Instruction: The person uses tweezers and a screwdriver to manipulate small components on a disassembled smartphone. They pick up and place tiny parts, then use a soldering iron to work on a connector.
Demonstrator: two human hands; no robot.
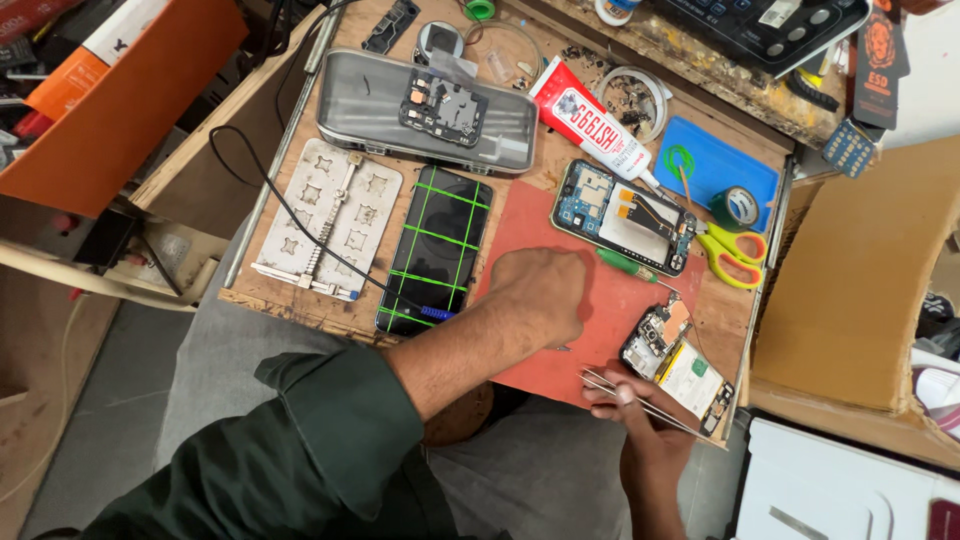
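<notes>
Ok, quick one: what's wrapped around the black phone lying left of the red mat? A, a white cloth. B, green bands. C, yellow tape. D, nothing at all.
B: thin green bands cross the dark screen of the black phone several ways, beside the red mat; no tape or cloth covers it.

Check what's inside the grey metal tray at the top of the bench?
Inside the grey metal tray lies one dark phone frame part with small components on it; the rest of the tray floor looks bare. Anything under that part is covered.
</notes>
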